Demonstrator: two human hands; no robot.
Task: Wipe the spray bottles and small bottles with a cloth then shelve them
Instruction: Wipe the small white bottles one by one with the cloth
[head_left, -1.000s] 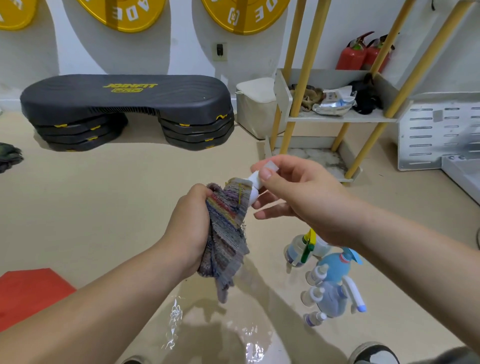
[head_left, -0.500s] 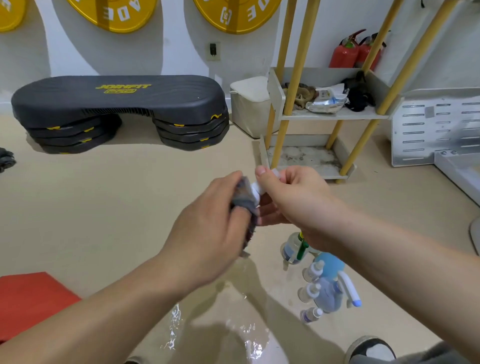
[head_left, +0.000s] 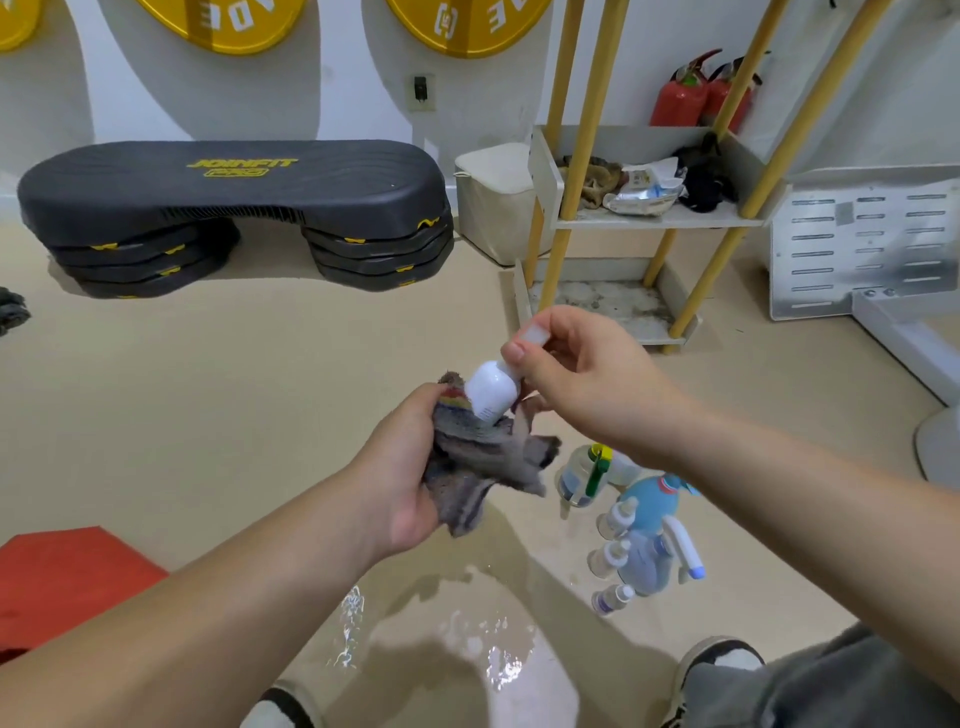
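My right hand (head_left: 582, 384) pinches a small white bottle (head_left: 491, 391) by its cap, body pointing down-left. My left hand (head_left: 402, 467) grips a grey striped cloth (head_left: 478, 457) bunched under and against the bottle's lower end. On the floor below my right forearm lie a clear spray bottle with a green and yellow trigger (head_left: 584, 475), a blue spray bottle (head_left: 657, 506), a spray bottle with a white trigger (head_left: 652, 564) and three small bottles (head_left: 610, 558). The yellow-legged shelf (head_left: 649, 221) stands behind, at upper right.
A black step platform (head_left: 234, 192) sits against the wall at left, a white bin (head_left: 493, 202) beside the shelf. A grey metal panel (head_left: 862, 239) leans at right. A wet patch (head_left: 467, 639) shines on the floor near my shoes; a red mat (head_left: 67, 577) lies lower left.
The bottle has slid out of the cloth, so its white body now shows. My left hand has dropped lower with the cloth spread under the bottle's end.
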